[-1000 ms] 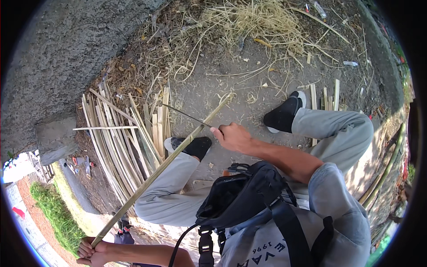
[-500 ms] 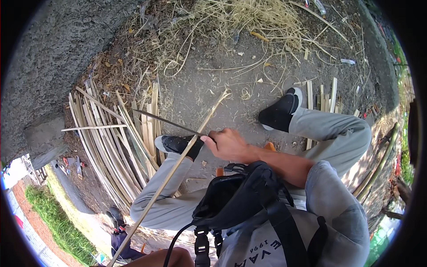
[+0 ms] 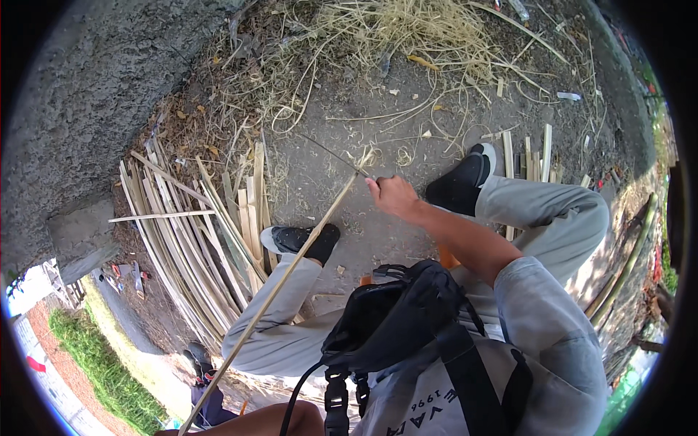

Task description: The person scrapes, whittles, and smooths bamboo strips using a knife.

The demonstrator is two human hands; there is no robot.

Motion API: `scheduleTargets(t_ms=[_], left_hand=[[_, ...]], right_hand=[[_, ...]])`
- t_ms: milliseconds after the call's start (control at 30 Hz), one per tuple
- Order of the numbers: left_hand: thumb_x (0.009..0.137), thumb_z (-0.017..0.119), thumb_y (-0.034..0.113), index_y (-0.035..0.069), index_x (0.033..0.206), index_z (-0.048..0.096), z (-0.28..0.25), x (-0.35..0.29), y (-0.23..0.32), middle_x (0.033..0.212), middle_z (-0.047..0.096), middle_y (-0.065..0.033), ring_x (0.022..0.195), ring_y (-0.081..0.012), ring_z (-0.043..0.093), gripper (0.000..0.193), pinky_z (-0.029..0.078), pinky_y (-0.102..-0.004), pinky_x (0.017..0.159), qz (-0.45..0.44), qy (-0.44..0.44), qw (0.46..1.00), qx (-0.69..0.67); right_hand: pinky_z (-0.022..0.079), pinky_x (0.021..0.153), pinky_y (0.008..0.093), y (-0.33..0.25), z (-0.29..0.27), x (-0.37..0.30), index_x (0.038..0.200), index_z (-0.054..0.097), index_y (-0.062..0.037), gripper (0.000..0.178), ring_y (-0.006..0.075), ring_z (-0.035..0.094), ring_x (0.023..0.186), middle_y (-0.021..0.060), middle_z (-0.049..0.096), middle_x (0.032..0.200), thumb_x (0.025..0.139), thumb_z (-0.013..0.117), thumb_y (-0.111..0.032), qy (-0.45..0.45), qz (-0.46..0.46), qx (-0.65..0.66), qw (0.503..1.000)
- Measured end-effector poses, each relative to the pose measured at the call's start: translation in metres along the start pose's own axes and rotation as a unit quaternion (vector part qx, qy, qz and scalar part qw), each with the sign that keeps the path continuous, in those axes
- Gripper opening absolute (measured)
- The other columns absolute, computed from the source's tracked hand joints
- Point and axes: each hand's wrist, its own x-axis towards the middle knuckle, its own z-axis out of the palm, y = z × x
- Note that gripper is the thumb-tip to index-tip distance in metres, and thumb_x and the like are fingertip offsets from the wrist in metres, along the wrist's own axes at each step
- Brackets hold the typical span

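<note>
My right hand is closed round the handle of a long, thin-bladed knife, its blade pointing up and to the left. The blade lies across a long pale bamboo strip close to its far end, where thin curled shavings hang. From there the strip slants down over my left leg to the lower left edge. My left forearm shows at the bottom, running toward the strip's near end. The left hand itself is cut off by the picture's edge.
Many split bamboo strips lie at the left beside my foot; shorter pieces lie by my right shoe. A heap of shavings covers the far ground. A rough stone block stands at left. A black bag hangs at my front.
My right hand and the knife have moved up and slightly right along the strip, from its middle stretch to near its far end. The strip has stayed nearly in place.
</note>
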Motion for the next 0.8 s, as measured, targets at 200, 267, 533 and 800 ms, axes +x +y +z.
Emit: scheduleTargets(t_ms=[200,267,533,800], left_hand=[[0.098,0.039,0.034,0.016,0.059,0.040,0.013,0.001,-0.005,0.046,0.029,0.0070,0.037,-0.0064,0.030,0.044,0.032,-0.0211,0.039,0.038,0.046,0.998,0.028],[0.098,0.039,0.034,0.016,0.058,0.040,0.020,0.003,-0.001,0.046,0.028,0.0074,0.036,-0.0064,0.029,0.044,0.031,-0.0208,0.037,0.017,0.058,0.998,0.018],[0.099,0.037,0.034,0.016,0.058,0.041,0.021,0.007,-0.011,0.044,0.030,0.0078,0.033,-0.0055,0.026,0.045,0.031,-0.0199,0.034,0.068,0.100,0.989,0.083],[0.098,0.039,0.038,0.015,0.060,0.042,0.006,0.009,-0.006,0.048,0.033,0.0059,0.038,-0.0083,0.032,0.044,0.033,-0.0217,0.037,0.030,0.045,0.997,0.057]], right_hand=[[0.051,0.074,0.0517,-0.009,-0.009,-0.017,0.080,0.067,0.0016,0.057,0.0468,0.062,0.077,0.0293,0.062,0.073,0.095,0.038,-0.045,-0.083,-0.048,-0.030,0.995],[0.051,0.074,0.0514,0.012,-0.003,-0.013,0.080,0.067,0.0016,0.057,0.0481,0.062,0.076,0.0293,0.062,0.074,0.095,0.037,-0.045,-0.032,0.015,-0.012,0.999],[0.051,0.074,0.0518,0.025,0.006,-0.006,0.085,0.067,0.0005,0.054,0.0488,0.061,0.075,0.0278,0.062,0.071,0.095,0.038,-0.045,-0.031,0.006,-0.007,0.999],[0.050,0.074,0.0515,0.019,0.003,-0.015,0.084,0.066,0.0006,0.056,0.0469,0.062,0.076,0.0284,0.062,0.073,0.095,0.038,-0.047,-0.057,-0.009,-0.024,0.998]])
